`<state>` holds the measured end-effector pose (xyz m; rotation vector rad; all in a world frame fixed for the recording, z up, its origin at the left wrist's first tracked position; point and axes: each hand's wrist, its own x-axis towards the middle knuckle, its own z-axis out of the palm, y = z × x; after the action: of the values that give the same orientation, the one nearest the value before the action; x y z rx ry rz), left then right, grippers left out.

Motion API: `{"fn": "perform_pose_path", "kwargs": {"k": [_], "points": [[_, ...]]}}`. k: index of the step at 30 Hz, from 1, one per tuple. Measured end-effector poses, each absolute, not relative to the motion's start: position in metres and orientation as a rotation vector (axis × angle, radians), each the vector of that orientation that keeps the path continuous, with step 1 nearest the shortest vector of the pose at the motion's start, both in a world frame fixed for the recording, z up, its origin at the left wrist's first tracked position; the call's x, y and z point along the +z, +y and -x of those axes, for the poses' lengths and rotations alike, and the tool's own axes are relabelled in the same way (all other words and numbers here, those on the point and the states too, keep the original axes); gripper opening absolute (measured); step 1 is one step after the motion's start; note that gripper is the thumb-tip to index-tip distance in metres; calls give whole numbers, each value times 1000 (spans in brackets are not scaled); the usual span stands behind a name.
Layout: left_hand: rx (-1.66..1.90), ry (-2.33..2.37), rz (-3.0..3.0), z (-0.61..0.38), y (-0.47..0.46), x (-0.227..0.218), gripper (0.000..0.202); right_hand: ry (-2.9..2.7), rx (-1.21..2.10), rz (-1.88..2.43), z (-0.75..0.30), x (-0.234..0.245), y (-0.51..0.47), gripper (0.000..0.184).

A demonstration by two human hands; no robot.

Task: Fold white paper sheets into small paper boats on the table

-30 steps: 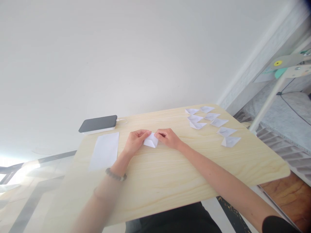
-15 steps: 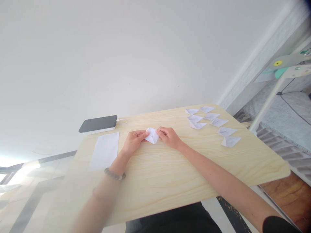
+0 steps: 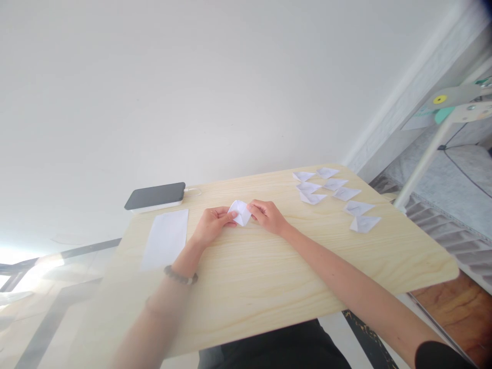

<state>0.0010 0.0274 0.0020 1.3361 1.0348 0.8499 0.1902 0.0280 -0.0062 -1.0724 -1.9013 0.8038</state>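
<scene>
A small folded white paper (image 3: 242, 212), roughly diamond-shaped with creases showing, is held just above the table between both my hands. My left hand (image 3: 212, 224) pinches its left side, thumb on top and fingers underneath. At the right corner, my right hand (image 3: 268, 216) grips the paper between thumb and curled fingers. A dark beaded bracelet (image 3: 180, 275) circles my left wrist. To the left of that hand lies a flat white sheet of paper (image 3: 167, 238).
Several folded paper boats (image 3: 347, 193) lie at the table's right rear. A phone (image 3: 156, 195) rests on a white base at the back left, with a white cable (image 3: 195, 191). The wooden table (image 3: 246, 292) meets a wall behind; a white metal frame (image 3: 426, 156) stands right.
The folded paper has turned slightly in my fingers and its top face looks broader. My left thumb has shifted a little lower on it. Both arms stay almost still.
</scene>
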Motion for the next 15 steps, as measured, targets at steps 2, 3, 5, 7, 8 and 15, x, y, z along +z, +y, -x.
{"fn": "perform_pose_path", "kwargs": {"k": [2, 3, 5, 7, 8, 15], "points": [[851, 1025, -1337, -1, 28, 2, 35, -1902, 813, 1070, -190, -6, 28, 34], [852, 1022, -1334, -1, 28, 1, 36, -1900, 819, 1070, -190, -5, 28, 34], [856, 1011, -1320, -1, 28, 1, 37, -1892, 825, 1075, -190, -5, 28, 34], [861, 996, -1303, -1, 28, 1, 39, -1888, 821, 1078, -190, -5, 28, 34], [863, 990, -1297, 0, 28, 1, 40, -1888, 817, 1078, -190, -5, 28, 34], [850, 1005, -1312, 0, 28, 0, 41, -1878, 846, 1094, -190, -7, 28, 35]]}}
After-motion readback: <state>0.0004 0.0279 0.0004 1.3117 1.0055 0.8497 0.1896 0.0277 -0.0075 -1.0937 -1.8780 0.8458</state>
